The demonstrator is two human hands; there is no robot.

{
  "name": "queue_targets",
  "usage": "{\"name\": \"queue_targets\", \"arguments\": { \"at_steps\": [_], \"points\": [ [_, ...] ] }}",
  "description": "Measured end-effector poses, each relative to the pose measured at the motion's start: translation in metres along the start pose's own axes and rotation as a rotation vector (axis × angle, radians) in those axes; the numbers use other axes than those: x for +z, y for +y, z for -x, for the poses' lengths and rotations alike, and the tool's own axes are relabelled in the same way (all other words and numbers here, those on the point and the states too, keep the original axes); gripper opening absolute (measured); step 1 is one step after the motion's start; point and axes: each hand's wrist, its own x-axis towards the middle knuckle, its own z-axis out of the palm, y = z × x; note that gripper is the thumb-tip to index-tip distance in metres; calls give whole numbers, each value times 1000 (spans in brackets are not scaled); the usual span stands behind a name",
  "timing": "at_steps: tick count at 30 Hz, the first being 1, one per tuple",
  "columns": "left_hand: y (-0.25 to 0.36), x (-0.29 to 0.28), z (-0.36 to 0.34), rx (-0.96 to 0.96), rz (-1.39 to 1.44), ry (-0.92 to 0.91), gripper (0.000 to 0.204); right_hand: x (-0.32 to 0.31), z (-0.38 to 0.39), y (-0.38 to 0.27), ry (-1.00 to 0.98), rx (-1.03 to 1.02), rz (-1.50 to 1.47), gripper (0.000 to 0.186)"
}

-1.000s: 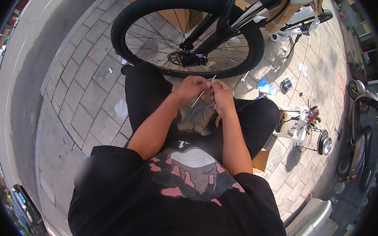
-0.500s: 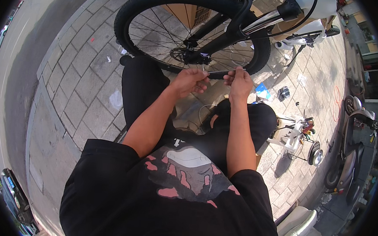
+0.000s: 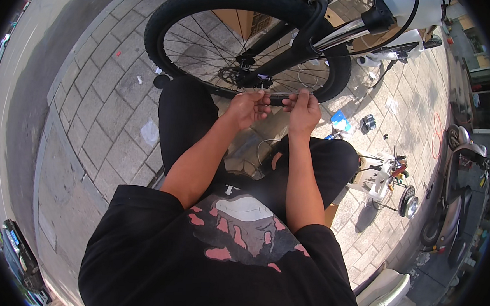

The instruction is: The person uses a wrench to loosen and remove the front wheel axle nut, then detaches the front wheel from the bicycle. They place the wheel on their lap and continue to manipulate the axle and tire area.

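A thin, pale, wire-like strand (image 3: 281,93) runs nearly straight across the gap between my two hands, in front of the bicycle wheel (image 3: 160,47). One end is pinched by my left hand (image 3: 249,109) between thumb and forefinger, its other fingers curled loosely. My right hand (image 3: 304,114) pinches the other end, fingers bent. Both hands are close to the tyre's near edge, just below the hub and brake disc (image 3: 230,75). The black fork (image 3: 281,60) slants up and right from the hub. What the strand is exactly, I cannot make out.
A blue-and-white packet (image 3: 340,121) and a small dark part (image 3: 368,123) lie on the paving to the right. Beyond them is a white tool holder (image 3: 379,175) with several tools. Cardboard boxes (image 3: 236,20) stand behind the wheel. A parked scooter (image 3: 450,193) is at far right.
My right hand has shifted left and slightly down, closer to my left hand, which has lowered slightly. The strand now shows stretched between them.
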Motion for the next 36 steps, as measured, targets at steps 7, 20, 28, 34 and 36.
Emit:
{"name": "queue_targets", "arguments": {
  "at_steps": [7, 20, 28, 34, 36],
  "points": [
    [1, 1, -7, -22, 98, 15, 25, 13, 12, -12, -69, -176, 142, 31],
    [-6, 6, -3, 77, 98, 47, 20, 0, 2, -17, 67, -172, 385, 35],
    [-13, 17, 2, 352, -458, 245, 25, -20, -18, 88, 274, -125, 773, 49],
    [-17, 5, -6, 867, -1252, 385, 21, -24, -40, 167, 219, 96, 726, 49],
    [-13, 15, -3, 922, -1385, 370, 21, -54, -61, 226, 168, 251, 747, 48]
  ]
}}
